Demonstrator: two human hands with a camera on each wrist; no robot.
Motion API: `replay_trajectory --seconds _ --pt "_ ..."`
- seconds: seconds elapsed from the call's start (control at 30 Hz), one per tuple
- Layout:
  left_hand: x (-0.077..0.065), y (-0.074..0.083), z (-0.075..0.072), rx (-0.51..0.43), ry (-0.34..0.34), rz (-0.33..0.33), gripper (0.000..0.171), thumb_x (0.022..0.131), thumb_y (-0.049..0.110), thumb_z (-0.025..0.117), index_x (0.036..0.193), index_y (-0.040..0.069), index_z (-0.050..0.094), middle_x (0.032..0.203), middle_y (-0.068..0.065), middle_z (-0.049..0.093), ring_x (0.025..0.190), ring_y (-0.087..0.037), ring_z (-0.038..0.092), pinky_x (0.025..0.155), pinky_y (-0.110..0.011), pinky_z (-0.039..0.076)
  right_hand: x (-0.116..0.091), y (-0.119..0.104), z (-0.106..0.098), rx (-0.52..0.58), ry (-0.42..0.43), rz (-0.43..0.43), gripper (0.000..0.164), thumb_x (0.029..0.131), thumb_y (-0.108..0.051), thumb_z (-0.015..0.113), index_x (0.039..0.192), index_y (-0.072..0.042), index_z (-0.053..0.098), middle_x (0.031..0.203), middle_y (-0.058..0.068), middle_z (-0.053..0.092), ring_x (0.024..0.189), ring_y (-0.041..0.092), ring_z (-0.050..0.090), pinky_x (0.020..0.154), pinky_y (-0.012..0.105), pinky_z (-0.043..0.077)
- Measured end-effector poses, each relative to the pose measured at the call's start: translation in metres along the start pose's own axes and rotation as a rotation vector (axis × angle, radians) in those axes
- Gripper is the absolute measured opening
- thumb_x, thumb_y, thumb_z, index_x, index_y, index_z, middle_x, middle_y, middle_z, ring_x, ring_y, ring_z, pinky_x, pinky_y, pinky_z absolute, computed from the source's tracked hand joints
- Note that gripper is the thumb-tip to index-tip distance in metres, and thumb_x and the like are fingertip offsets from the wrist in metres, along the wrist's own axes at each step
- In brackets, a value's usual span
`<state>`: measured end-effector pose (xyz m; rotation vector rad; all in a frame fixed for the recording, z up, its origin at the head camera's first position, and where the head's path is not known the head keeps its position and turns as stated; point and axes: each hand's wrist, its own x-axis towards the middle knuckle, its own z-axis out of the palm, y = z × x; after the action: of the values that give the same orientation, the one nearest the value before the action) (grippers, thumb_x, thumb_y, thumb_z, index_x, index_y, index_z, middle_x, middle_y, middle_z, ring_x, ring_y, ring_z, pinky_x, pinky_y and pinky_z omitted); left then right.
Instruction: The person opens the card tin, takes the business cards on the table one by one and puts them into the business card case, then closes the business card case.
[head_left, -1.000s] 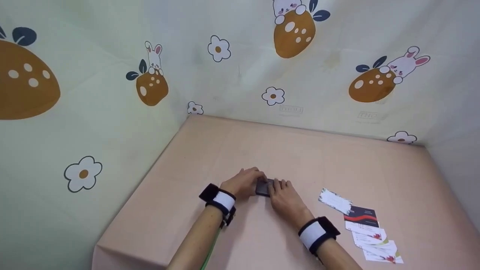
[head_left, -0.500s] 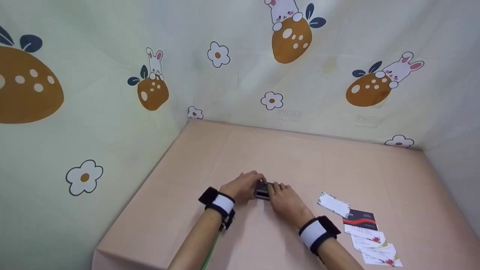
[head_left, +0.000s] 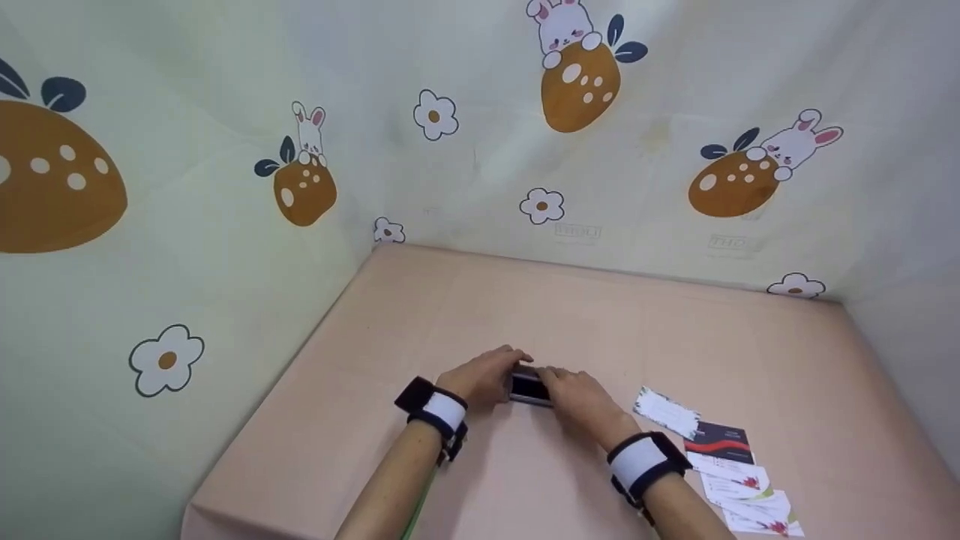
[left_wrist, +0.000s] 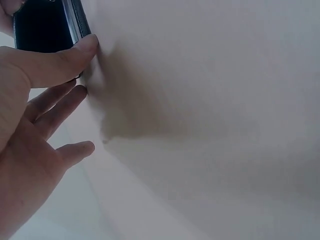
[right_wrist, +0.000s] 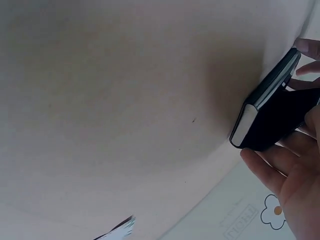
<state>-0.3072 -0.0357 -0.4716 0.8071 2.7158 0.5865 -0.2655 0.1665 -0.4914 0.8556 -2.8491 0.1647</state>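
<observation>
A black card case (head_left: 531, 388) with silver edges stands at the middle of the table between both hands. Its lid (right_wrist: 295, 107) is lifted, and a dark interior (left_wrist: 42, 27) shows. My left hand (head_left: 484, 377) holds the left end of the case, the thumb (left_wrist: 65, 62) lying along its edge and the other fingers beneath or behind. My right hand (head_left: 581, 397) grips the lid at the right end. Part of that hand is cut off in the right wrist view. To the right lie several business cards, among them a leaf-bordered white one (head_left: 666, 412) and a black-and-red one (head_left: 718, 442).
More white cards (head_left: 739, 480) overlap in a row toward the table's front right. A pinkish cloth covers the table (head_left: 450, 300). Patterned curtain walls (head_left: 480, 157) stand along its back and sides. Each wrist wears a strap, such as the right wrist strap (head_left: 641, 461).
The case's lid has been raised, and its dark inside has come into sight. My right hand has shifted slightly right. The head view has tilted up a little; the cards lie unchanged.
</observation>
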Motion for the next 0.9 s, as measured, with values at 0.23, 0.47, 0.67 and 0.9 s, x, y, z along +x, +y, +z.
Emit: replay_trajectory --seconds 0.23,0.47,0.67,0.9 --pt "0.002 -0.001 0.000 -0.017 -0.005 -0.010 0.076 0.085 -0.004 0.068 0.151 0.023 0.043 0.135 -0.002 0.058 0.133 -0.018 0.053 0.116 -0.035 0.042 0.001 0.005 -0.001 0.171 0.075 0.029 0.033 0.094 0.004 0.057 0.126 0.002 0.062 0.116 0.023 0.070 0.102 0.037 0.071 0.089 0.044 0.060" --pt "0.001 -0.001 0.002 -0.008 -0.018 -0.004 0.079 0.088 -0.004 0.062 0.156 0.029 0.036 0.144 -0.001 0.054 0.138 -0.018 0.049 0.116 -0.037 0.042 0.003 0.010 0.006 0.130 0.297 0.038 0.017 0.096 -0.004 0.062 0.111 -0.001 0.071 0.101 0.011 0.068 0.089 0.023 0.069 0.077 0.034 0.062" --pt "0.000 -0.001 0.001 -0.038 -0.020 -0.042 0.095 0.084 -0.002 0.069 0.159 0.034 0.024 0.158 -0.003 0.042 0.151 -0.024 0.034 0.123 -0.043 0.032 0.010 0.010 0.009 0.013 0.502 0.091 0.012 0.092 -0.013 0.072 0.096 -0.002 0.075 0.085 0.005 0.059 0.071 0.016 0.056 0.058 0.028 0.052" --pt "0.003 0.000 0.001 -0.114 0.005 -0.046 0.097 0.085 0.006 0.073 0.161 0.030 0.019 0.159 -0.005 0.039 0.149 -0.022 0.037 0.123 -0.039 0.032 0.010 0.008 0.012 0.086 0.473 0.170 0.012 0.094 -0.010 0.068 0.095 0.001 0.071 0.084 0.010 0.068 0.073 0.020 0.066 0.062 0.032 0.059"
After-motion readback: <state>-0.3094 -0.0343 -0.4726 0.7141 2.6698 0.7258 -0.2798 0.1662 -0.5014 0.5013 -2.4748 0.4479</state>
